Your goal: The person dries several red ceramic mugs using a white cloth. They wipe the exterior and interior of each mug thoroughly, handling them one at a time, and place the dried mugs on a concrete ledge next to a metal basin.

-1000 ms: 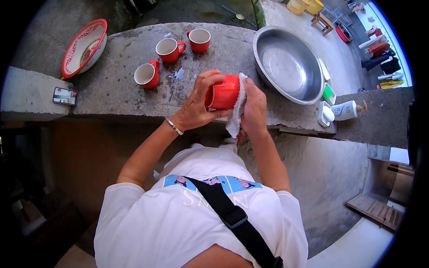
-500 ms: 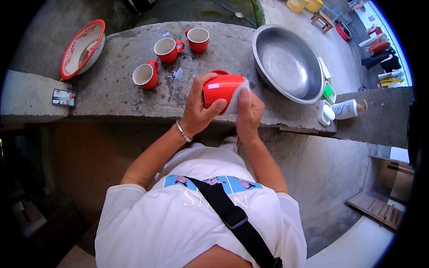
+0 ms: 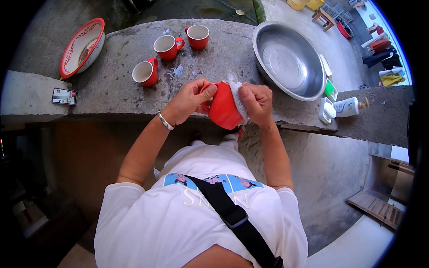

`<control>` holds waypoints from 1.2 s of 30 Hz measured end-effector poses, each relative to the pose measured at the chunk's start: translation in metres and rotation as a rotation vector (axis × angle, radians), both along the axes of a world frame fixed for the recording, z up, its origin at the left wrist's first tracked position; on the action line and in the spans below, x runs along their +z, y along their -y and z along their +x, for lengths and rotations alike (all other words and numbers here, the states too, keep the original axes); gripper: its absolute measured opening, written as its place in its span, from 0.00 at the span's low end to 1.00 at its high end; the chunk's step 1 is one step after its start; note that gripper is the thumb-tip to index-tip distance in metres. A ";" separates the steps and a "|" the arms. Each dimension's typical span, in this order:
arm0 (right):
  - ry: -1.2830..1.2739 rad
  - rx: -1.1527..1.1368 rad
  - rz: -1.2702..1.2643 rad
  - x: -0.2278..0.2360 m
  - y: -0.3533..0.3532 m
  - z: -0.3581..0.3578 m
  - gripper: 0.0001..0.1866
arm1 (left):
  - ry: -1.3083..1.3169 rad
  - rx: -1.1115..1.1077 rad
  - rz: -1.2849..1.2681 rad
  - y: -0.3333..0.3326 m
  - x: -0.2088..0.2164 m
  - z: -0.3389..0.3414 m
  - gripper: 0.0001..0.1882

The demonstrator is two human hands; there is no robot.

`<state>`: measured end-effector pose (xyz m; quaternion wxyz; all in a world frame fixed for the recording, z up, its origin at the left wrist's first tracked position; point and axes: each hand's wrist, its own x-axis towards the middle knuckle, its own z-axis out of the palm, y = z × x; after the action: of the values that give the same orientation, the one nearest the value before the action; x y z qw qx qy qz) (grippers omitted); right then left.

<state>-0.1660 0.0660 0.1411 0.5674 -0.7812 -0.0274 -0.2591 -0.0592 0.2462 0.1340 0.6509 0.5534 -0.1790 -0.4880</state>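
A red mug (image 3: 223, 108) is held above the near edge of the stone ledge (image 3: 120, 100), tilted with its rim toward the right. My left hand (image 3: 188, 100) grips it by the handle, on the mug's left side. In my right hand (image 3: 257, 102) is a pale cloth (image 3: 239, 98), bunched and pressed against the mug's rim side. Three more red mugs with white insides stand upright farther back: one at the left (image 3: 145, 73), another in the middle (image 3: 167, 47), and the third mug (image 3: 198, 36) farthest away.
A large metal basin (image 3: 288, 60) sits to the right. Beside it are a green brush (image 3: 330, 89), a white soap dish (image 3: 327, 110) and a pump bottle (image 3: 348, 107). On the left are a red-rimmed enamel basin (image 3: 83, 47) and a phone (image 3: 65, 96).
The mug has turned, and my left hand has shifted from its body to the handle. My right hand has moved slightly right with the cloth. The other mugs stay where they were.
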 end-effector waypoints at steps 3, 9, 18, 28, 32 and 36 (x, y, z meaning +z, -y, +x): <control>0.024 -0.255 0.263 -0.012 -0.006 0.006 0.20 | -0.123 0.107 -0.011 0.004 -0.010 -0.003 0.16; 0.270 -0.431 -0.078 0.007 -0.032 -0.013 0.17 | -0.042 0.348 -0.032 0.016 -0.036 -0.013 0.13; 0.002 -0.476 -0.657 -0.006 -0.039 0.002 0.28 | 0.391 0.339 -0.332 0.023 -0.052 -0.037 0.14; -0.347 0.267 1.148 -0.028 0.019 -0.006 0.25 | 0.068 0.426 -0.133 0.025 -0.030 -0.044 0.17; -0.494 0.165 1.293 -0.065 0.023 -0.014 0.20 | 0.824 0.259 -0.024 0.017 -0.018 -0.024 0.22; -0.692 0.266 1.204 -0.078 0.016 -0.014 0.24 | 0.511 -0.427 -0.083 0.010 0.018 0.000 0.20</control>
<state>-0.1801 0.0504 0.0629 0.9039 -0.3590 0.2074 0.1058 -0.0597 0.2363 0.1517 0.4899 0.5808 -0.4679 -0.4513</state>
